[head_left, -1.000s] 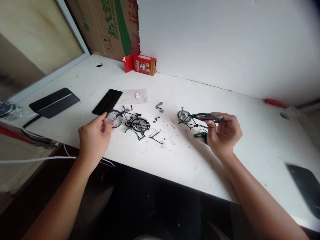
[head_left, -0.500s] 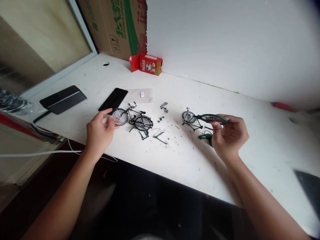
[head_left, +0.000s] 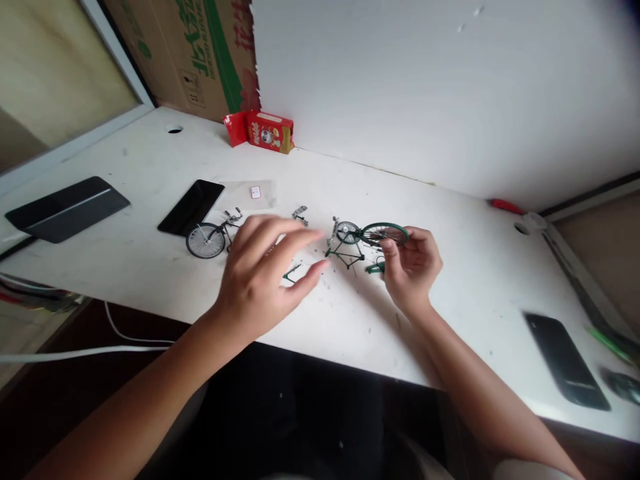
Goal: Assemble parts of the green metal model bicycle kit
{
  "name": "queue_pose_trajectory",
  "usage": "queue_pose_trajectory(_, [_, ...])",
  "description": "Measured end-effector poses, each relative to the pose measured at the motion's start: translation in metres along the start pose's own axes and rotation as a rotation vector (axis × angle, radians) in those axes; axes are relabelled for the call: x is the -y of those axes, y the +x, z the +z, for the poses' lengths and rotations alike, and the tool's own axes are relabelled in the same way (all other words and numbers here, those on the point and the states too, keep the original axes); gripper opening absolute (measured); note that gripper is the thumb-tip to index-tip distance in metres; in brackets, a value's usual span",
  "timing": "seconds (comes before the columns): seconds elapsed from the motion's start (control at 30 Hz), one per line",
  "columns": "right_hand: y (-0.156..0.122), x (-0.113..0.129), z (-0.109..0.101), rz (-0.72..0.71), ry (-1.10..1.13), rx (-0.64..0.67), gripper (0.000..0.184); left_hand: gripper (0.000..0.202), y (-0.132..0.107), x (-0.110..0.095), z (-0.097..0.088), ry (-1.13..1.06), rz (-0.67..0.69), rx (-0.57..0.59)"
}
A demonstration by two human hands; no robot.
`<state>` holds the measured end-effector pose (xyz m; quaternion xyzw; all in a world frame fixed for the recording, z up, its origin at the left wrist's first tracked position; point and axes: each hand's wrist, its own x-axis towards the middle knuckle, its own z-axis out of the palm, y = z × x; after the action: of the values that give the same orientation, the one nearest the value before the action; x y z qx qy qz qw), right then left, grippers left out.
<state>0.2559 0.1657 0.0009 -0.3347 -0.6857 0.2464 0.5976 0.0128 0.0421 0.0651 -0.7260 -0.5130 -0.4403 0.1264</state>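
Observation:
My right hand (head_left: 414, 270) pinches the near wheel of a green miniature bicycle (head_left: 359, 235) between thumb and fingers, holding it above the white table. A small curved green part (head_left: 375, 267) shows just below the held bicycle; I cannot tell whether it is attached. My left hand (head_left: 267, 273) hovers in mid-air left of the green bicycle, fingers apart and holding nothing. Behind it stands a black miniature bicycle (head_left: 206, 241), its rear half hidden by the hand. A loose green frame piece (head_left: 293, 275) lies partly covered by my left fingers, and small grey parts (head_left: 300, 212) lie beyond them.
A black phone (head_left: 193, 207) lies at the left, beside a clear plastic bag (head_left: 265, 193). Farther back stands a red box (head_left: 270, 131) before a cardboard carton (head_left: 200, 60). A dark flat object (head_left: 67, 208) lies far left, another dark slab (head_left: 567, 360) near the right front edge.
My left hand has let go of the black bicycle's front wheel and moved right, toward the green bicycle. My right hand keeps its hold. The view has shifted to the right.

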Motion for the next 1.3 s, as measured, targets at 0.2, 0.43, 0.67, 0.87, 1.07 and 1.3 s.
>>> queue_pose_trajectory(0.2, [0.002,0.0,0.0,0.202,0.109,0.079,0.032,0.057,0.077,0.013,0.059,-0.394,-0.195,0.598])
queue_pose_trajectory(0.43, [0.007,0.003,-0.004,0.277,0.133,0.108,0.03,0.025,0.083,0.022,0.103,-0.814,-0.39,0.787])
queue_pose_trajectory(0.67, [0.01,0.006,-0.004,0.369,0.152,0.15,0.027,0.022,0.07,0.019,0.107,-1.014,-0.494,0.772])
queue_pose_trajectory(0.87, [0.011,0.009,-0.005,0.5,0.273,0.213,0.026,0.024,0.064,0.021,0.099,-1.041,-0.548,0.791])
queue_pose_trajectory(1.07, [0.01,0.011,-0.004,0.512,0.242,0.268,0.03,0.026,0.062,0.027,0.096,-0.983,-0.548,0.824])
queue_pose_trajectory(1.3, [0.014,0.014,-0.007,0.46,0.27,0.222,0.024,0.033,0.079,0.028,0.097,-0.87,-0.532,0.915])
